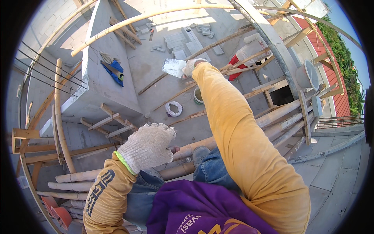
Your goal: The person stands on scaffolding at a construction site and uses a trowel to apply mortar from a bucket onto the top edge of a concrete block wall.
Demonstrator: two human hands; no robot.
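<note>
Bright daylight; sunlit glare whitens the floor point(175, 22) beyond the right hand point(189, 67), with shade below it. Fisheye distortion bows the bamboo pole point(156, 14) past it; corners black.

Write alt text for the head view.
A person's gloved right hand holds out a flat metal trowel over a building site's grey floor. The curled, gloved left hand is near bamboo poles; a co-worker is below.

Gloved right grip point(189, 68) holding a square-bladed trowel point(173, 67), gloved left grip point(149, 147) half-curled near bamboo poles point(80, 176)
</note>
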